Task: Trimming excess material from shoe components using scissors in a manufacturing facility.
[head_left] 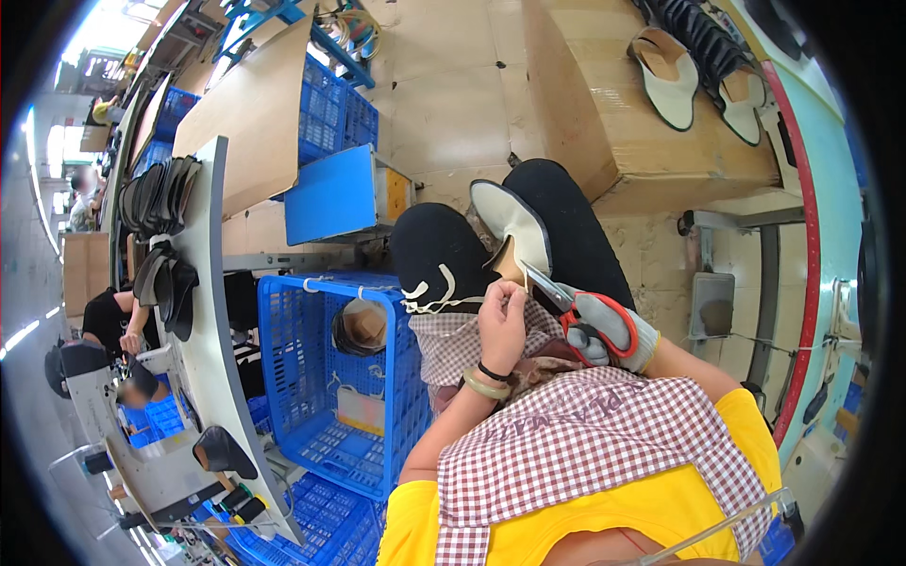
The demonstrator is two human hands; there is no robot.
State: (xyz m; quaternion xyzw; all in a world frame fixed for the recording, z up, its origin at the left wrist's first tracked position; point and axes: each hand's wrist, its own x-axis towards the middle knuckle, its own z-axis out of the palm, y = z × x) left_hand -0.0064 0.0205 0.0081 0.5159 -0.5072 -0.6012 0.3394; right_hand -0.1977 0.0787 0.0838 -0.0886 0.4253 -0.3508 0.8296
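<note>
My left hand (pixel 502 325) pinches the edge of a white shoe upper with a black rim (pixel 511 224), which rests on my lap over dark trousers. A bracelet and a black band sit on that wrist. My right hand (pixel 609 332), in a grey glove, grips red-handled scissors (pixel 566 304). The blades point up-left and meet the shoe upper close to my left fingertips. A strip of white trimming (pixel 436 294) lies on my left knee.
A blue plastic crate (pixel 330 387) stands at my left with a shoe piece inside. A grey curved bench (pixel 209 311) holds black shoe uppers. A cardboard box (pixel 651 123) ahead carries white soles. Other people work at the far left.
</note>
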